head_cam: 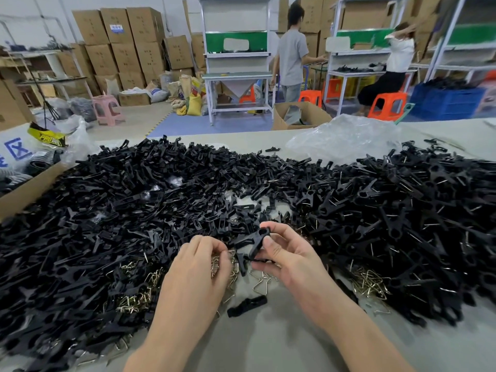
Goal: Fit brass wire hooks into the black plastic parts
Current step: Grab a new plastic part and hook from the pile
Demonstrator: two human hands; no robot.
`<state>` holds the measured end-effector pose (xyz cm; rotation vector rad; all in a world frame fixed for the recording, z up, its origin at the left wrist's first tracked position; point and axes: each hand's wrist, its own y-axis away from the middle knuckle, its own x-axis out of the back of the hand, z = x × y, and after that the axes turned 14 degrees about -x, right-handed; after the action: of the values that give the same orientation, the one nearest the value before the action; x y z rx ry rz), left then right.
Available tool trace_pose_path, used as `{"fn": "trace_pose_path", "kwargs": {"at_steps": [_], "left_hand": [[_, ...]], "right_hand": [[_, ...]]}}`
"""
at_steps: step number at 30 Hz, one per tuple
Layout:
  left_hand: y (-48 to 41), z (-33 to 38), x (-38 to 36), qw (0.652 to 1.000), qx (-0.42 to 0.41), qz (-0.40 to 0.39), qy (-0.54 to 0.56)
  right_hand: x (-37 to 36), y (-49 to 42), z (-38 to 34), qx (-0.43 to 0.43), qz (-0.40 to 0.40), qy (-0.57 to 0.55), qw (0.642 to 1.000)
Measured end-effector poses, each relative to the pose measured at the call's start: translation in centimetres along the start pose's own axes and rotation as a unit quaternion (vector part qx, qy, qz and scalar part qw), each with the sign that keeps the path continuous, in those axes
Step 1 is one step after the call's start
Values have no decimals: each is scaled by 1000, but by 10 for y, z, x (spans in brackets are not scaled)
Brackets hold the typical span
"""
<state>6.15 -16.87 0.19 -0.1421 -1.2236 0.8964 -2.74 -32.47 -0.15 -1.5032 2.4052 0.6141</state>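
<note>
Scanning from the left: black parts heap (107,210) covered the tabletop (268,345), with loose brass hooks (139,299) at its near edge. Left hand (198,264) had its fingers curled down into more hooks; couldn't tell whether it had one pinched. Right hand (290,259) gripped one black part (252,241) between thumb and fingers, just above the hooks. Right heap (402,210) showed wires, likely fitted. Risks: hooks tangle, so a pull could lift a clump; a skewed hook could miss the slot.
</note>
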Motion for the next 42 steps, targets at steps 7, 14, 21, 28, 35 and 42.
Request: {"fn": "trace_pose_path", "kwargs": {"at_steps": [7,14,21,28,35,42], "left_hand": [[-4,3,4,974,82,49,206],[-7,13,6,924,142,36,352],[-12,11,8,892,176,57,413],[-17,20,9,740,268,59,614],[-15,28,1,699,268,27,662],[-20,21,-5,670,299,22,679]], "right_hand": [[-4,4,-2,-37,-41,-65,996],[-9,9,-5,-81,-70,-89,990],[-11,11,-5,-66,-107,-127,984],[-7,7,-7,-45,-96,-212,971],[-10,4,1,12,-59,-136,989],[-9,1,4,32,-51,-124,990]]}}
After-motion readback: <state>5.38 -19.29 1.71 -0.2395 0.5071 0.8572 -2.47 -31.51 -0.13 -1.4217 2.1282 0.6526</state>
